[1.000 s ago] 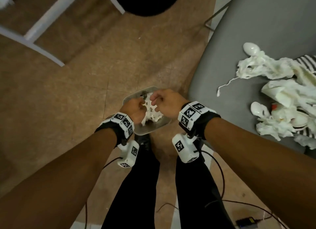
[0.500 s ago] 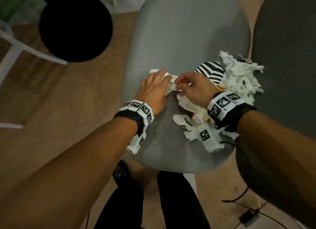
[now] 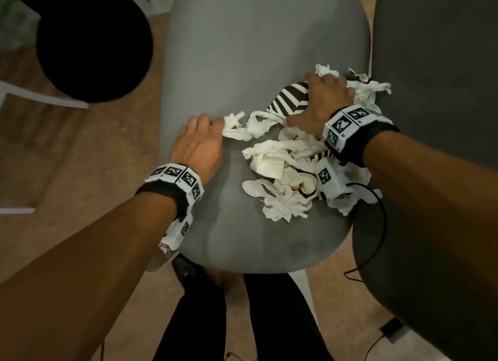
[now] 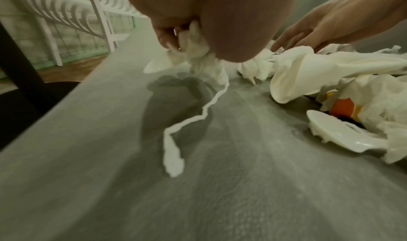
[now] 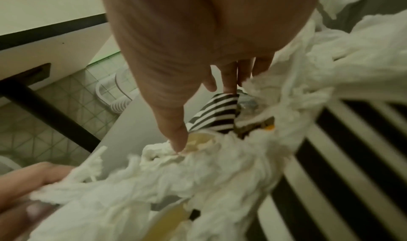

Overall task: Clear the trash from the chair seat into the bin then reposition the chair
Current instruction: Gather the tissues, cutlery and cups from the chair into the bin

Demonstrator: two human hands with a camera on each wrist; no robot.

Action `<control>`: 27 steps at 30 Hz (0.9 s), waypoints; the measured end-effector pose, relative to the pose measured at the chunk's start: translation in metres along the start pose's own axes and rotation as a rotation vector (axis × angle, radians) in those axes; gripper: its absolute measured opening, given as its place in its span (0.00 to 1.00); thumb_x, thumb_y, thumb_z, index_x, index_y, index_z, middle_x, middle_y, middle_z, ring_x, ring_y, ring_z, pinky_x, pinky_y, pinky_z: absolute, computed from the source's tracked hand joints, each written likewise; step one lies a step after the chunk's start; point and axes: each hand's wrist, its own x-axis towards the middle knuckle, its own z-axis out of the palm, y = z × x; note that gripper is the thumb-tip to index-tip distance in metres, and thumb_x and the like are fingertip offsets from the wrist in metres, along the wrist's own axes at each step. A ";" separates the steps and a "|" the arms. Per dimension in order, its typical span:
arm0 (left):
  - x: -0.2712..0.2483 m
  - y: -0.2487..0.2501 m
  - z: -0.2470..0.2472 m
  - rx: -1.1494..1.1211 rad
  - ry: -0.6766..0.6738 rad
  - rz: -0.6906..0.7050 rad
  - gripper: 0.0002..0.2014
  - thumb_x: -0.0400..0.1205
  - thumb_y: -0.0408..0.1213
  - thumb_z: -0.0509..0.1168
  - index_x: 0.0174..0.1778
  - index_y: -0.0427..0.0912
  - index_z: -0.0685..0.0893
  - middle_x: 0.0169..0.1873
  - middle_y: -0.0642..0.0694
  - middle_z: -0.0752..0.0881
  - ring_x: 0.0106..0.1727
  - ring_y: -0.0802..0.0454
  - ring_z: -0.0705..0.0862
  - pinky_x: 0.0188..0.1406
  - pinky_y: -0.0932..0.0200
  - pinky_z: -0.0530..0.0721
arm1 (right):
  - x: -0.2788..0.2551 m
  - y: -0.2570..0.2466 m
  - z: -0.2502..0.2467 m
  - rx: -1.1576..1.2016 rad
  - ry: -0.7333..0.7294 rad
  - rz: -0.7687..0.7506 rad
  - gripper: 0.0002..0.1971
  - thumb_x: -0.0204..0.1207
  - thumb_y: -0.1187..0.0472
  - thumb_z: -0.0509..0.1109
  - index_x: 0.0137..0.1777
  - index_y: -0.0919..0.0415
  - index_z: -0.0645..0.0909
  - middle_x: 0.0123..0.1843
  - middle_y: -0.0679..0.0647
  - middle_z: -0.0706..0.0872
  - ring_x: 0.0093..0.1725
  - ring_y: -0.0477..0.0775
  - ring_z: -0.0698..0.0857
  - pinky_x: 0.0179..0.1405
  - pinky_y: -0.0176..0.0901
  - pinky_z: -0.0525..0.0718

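Note:
A grey chair seat (image 3: pixel 242 51) carries a heap of trash: torn white tissue (image 3: pixel 283 207), black-and-white striped paper (image 3: pixel 289 102) and white plastic spoons (image 3: pixel 253 189). My left hand (image 3: pixel 213 123) sits at the heap's left edge. Its fingers curl round one end of a twisted tissue (image 3: pixel 239 126). In the left wrist view that tissue (image 4: pixel 198 53) bunches in my left hand (image 4: pixel 182 41), and a thin strip trails onto the seat. My right hand (image 3: pixel 310 96) lies spread over the far side of the heap. Its straight fingers (image 5: pixel 231 81) touch the striped paper (image 5: pixel 220 119), and the thumb presses on tissue.
A black round base (image 3: pixel 91 43) stands on the brown floor at upper left, beside white frame bars (image 3: pixel 43 98). A dark grey seat (image 3: pixel 436 91) adjoins on the right. A cable and black adapter (image 3: pixel 393 332) lie at lower right. My legs are below the seat's front edge.
A second ago both hands held tissue over a clear bin on the floor. They then came to the chair heap; since then the left has drawn tissue leftward and the right has reached farther right.

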 end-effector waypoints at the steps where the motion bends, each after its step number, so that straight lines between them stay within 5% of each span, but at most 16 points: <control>1: -0.003 -0.004 -0.001 -0.021 0.009 -0.014 0.18 0.81 0.30 0.58 0.68 0.37 0.76 0.56 0.36 0.80 0.56 0.35 0.76 0.54 0.43 0.75 | 0.000 -0.003 -0.001 -0.009 0.039 -0.017 0.46 0.65 0.35 0.76 0.80 0.55 0.65 0.79 0.63 0.71 0.79 0.70 0.66 0.78 0.65 0.63; 5: -0.015 -0.015 -0.005 -0.155 0.026 -0.078 0.12 0.84 0.34 0.54 0.58 0.34 0.77 0.51 0.36 0.82 0.51 0.37 0.77 0.46 0.44 0.75 | -0.005 -0.019 -0.004 0.080 0.144 -0.049 0.44 0.67 0.29 0.67 0.79 0.54 0.67 0.77 0.62 0.74 0.77 0.69 0.68 0.77 0.64 0.62; 10: -0.040 -0.031 -0.005 -0.345 0.083 -0.225 0.10 0.85 0.37 0.52 0.51 0.36 0.75 0.40 0.39 0.80 0.40 0.38 0.77 0.38 0.46 0.75 | -0.022 -0.056 0.000 0.268 0.127 -0.080 0.45 0.66 0.26 0.66 0.80 0.50 0.67 0.77 0.57 0.75 0.77 0.64 0.73 0.78 0.64 0.66; 15: -0.080 -0.056 0.002 -0.444 0.070 -0.374 0.12 0.88 0.39 0.52 0.58 0.36 0.75 0.39 0.41 0.79 0.39 0.40 0.77 0.38 0.52 0.70 | -0.053 -0.104 0.015 0.443 -0.005 -0.204 0.45 0.70 0.31 0.71 0.82 0.53 0.65 0.76 0.56 0.74 0.73 0.58 0.78 0.74 0.53 0.76; 20: -0.146 -0.092 0.029 -0.609 0.096 -0.567 0.13 0.88 0.39 0.53 0.57 0.35 0.77 0.49 0.35 0.85 0.49 0.34 0.83 0.47 0.47 0.79 | -0.100 -0.177 0.063 0.413 -0.213 -0.381 0.45 0.69 0.34 0.75 0.82 0.51 0.63 0.76 0.55 0.76 0.72 0.58 0.79 0.73 0.54 0.79; 27: -0.234 -0.143 0.092 -0.779 0.016 -0.759 0.16 0.89 0.39 0.53 0.67 0.36 0.76 0.55 0.34 0.87 0.53 0.33 0.85 0.48 0.52 0.79 | -0.157 -0.270 0.152 0.408 -0.422 -0.406 0.38 0.69 0.33 0.74 0.75 0.50 0.70 0.70 0.51 0.81 0.63 0.52 0.84 0.62 0.48 0.85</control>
